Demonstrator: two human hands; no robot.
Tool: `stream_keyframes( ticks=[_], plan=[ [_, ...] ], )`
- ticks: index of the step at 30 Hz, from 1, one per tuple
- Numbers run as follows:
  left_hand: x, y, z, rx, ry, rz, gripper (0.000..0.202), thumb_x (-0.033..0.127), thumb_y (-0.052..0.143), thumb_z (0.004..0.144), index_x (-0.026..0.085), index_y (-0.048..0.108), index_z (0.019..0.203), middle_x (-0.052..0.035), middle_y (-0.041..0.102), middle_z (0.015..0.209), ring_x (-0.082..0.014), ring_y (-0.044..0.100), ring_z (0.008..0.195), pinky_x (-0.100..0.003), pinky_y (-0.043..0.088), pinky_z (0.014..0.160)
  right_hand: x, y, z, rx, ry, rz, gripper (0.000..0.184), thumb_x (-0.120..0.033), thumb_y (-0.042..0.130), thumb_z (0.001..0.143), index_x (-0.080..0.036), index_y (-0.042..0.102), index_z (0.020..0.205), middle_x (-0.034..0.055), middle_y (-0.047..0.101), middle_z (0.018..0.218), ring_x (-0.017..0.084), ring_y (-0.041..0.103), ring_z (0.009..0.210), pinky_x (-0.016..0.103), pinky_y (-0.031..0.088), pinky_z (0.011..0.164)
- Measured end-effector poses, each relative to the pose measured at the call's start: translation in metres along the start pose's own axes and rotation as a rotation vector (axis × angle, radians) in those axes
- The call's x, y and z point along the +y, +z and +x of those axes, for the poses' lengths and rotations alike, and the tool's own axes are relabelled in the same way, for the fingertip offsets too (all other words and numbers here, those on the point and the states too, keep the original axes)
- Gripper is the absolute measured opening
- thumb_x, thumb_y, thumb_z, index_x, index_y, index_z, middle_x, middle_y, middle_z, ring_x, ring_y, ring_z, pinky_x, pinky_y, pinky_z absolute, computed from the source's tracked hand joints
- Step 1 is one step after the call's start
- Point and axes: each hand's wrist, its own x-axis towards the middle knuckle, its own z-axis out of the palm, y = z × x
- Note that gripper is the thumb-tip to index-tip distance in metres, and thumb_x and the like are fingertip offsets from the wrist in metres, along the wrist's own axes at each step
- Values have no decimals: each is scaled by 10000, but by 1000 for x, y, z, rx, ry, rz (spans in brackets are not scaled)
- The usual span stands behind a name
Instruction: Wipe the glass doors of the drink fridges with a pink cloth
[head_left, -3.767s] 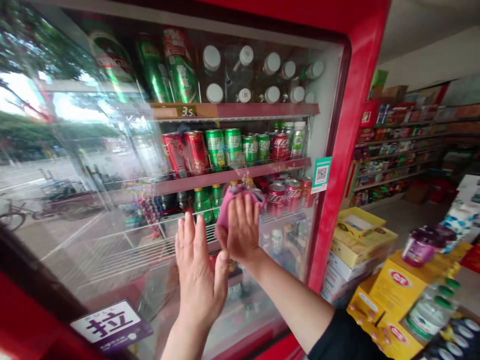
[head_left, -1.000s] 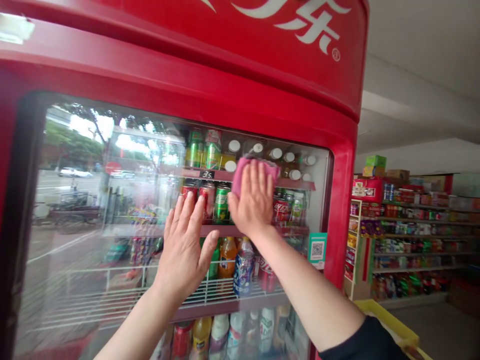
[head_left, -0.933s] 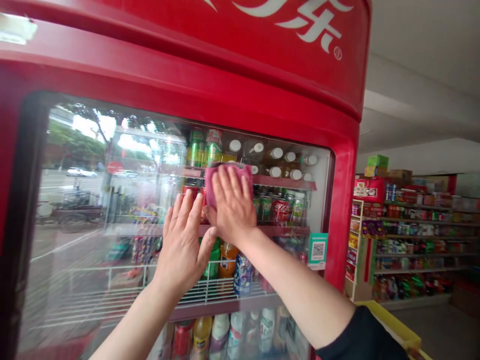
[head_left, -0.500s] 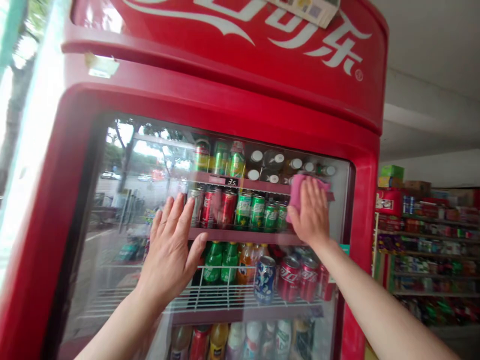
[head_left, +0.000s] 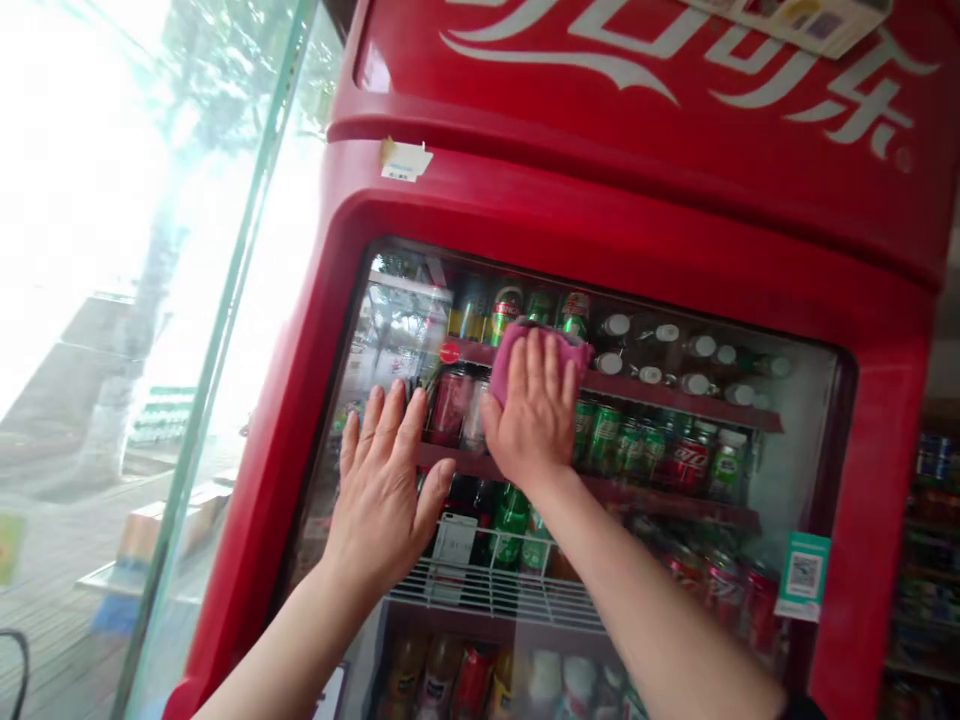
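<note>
A pink cloth (head_left: 544, 360) is pressed against the glass door (head_left: 814, 400) of a red drinks fridge. My right hand (head_left: 532, 410) lies over it with fingers stretched, holding it against the pane in front of the upper shelves. My left hand (head_left: 382, 480) is open at the left part of the glass, fingers a little apart and nothing in it. Whether its palm fully touches the pane I cannot tell. Behind the glass, green cans (head_left: 604, 435) and red cans (head_left: 450, 405) stand in a row, partly covered by my hands.
The fridge's red frame (head_left: 262, 480) surrounds the door. A green QR-code sticker (head_left: 802, 577) is at the right of the door, and a white label (head_left: 406, 160) at the upper left. A glass panel edge (head_left: 217, 350) rises at left. Stocked shelves (head_left: 930, 530) stand at right.
My right hand has slid the pink cloth leftward across the glass, closer to my left hand. The view has turned left. My left hand stays flat at the door's left side.
</note>
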Motion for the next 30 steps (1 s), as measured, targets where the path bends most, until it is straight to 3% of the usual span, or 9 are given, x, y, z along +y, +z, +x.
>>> stream_keyframes(
  ticks=[2,4,8,11,14,16,18,23,30],
  plan=[
    [1,0,3,-6,6,0,797,523,458,1137,298,123,1824,-118,250,1882,-359,196,1761,-625,201,1416,-19,2,3,-80,-142,42,868,-473,522,1093,-108,194,1809,137,149,1904,353,60,1781,650,87,1449],
    [3,-1,5,-12,15,-6,796,525,457,1139,286,126,1822,-132,255,1879,-367,193,1761,-638,205,1409,-15,-2,3,-124,-274,54,832,-468,527,1103,-122,234,1801,109,170,1902,313,71,1783,612,78,1460],
    [0,-10,4,-17,30,-24,805,516,466,1137,280,115,1822,-142,256,1877,-369,195,1760,-648,197,1410,46,-21,-7,-193,-518,15,793,-485,520,1107,-183,274,1798,71,272,1881,266,163,1771,568,124,1464],
    [-15,-24,0,-23,31,-15,809,508,470,1134,293,104,1823,-132,273,1874,-365,206,1758,-651,187,1414,94,-32,-18,-108,-363,-67,783,-443,447,1117,-209,191,1819,87,315,1868,290,214,1760,620,196,1437],
    [-34,-40,-4,-26,21,1,802,507,460,1135,296,107,1823,-127,272,1875,-368,192,1762,-664,193,1412,102,-27,-23,60,11,-143,787,-410,368,1130,-130,120,1822,175,265,1875,354,206,1757,680,242,1401],
    [-46,-49,-5,-35,23,8,802,497,466,1132,297,111,1822,-121,265,1878,-367,184,1763,-659,208,1412,82,-16,-19,136,188,-146,809,-430,364,1127,-96,107,1818,218,237,1874,400,195,1754,721,256,1378],
    [-56,-55,-6,-58,34,8,813,487,479,1127,296,104,1823,-118,253,1882,-365,182,1764,-651,213,1415,49,-4,-11,170,247,-129,834,-453,379,1120,-89,103,1817,236,236,1869,430,193,1749,749,256,1364],
    [-72,-65,-6,-78,54,8,805,483,479,1126,278,124,1819,-123,244,1884,-356,185,1765,-640,191,1423,-34,12,16,143,165,-69,830,-445,411,1109,-102,145,1817,217,270,1864,439,210,1742,744,226,1372],
    [-84,-67,1,-97,58,20,794,502,488,1120,234,194,1807,-143,245,1880,-375,183,1762,-651,172,1418,-113,24,49,45,11,73,771,-372,445,1102,-127,243,1805,151,227,1888,392,147,1765,703,121,1419]
  ],
)
